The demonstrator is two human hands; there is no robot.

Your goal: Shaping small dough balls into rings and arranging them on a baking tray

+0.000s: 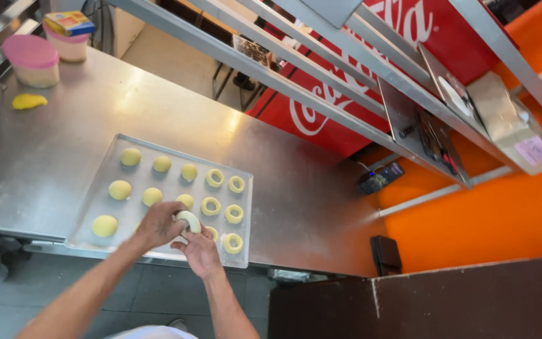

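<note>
Both my hands hold one pale dough ring (189, 221) just above the near edge of a metal baking tray (111, 163). My left hand (158, 224) grips the ring from the left, and my right hand (201, 251) pinches it from below. Several round yellow dough balls (120, 189) lie on the tray's left part. Several dough rings with holes (211, 206) lie on its right part. The tray rests on a steel counter (45, 150).
A loose lump of yellow dough (29, 101) lies at the counter's far left. Two pink-lidded tubs (31, 60) stand behind it, one with a small box on top. A red cooler (371, 81) and steel shelf rails (346, 63) stand beyond the counter; an orange wall (503, 213) is at right.
</note>
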